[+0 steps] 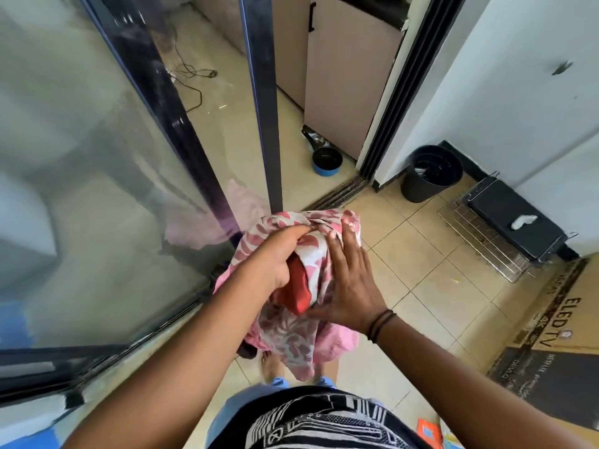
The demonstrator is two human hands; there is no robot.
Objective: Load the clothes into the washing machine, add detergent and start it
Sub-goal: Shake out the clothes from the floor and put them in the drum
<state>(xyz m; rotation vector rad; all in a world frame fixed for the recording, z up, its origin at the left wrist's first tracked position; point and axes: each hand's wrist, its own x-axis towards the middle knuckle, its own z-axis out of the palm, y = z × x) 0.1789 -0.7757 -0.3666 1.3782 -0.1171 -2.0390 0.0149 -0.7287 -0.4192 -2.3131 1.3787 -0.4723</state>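
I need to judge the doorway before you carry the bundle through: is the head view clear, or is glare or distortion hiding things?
Head view: daylight, hands and clothes bundle sharp; the glass sliding door on the left is hazy with reflections, blurring what lies behind it; wide-angle lens bends the door frame and walls.

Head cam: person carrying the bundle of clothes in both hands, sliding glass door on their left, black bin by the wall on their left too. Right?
Not quite. The head view shows the black bin by the wall on the person's right, not the left. The rest holds: the left hand and right hand both hold the bundle of clothes, and the sliding glass door is on their left.
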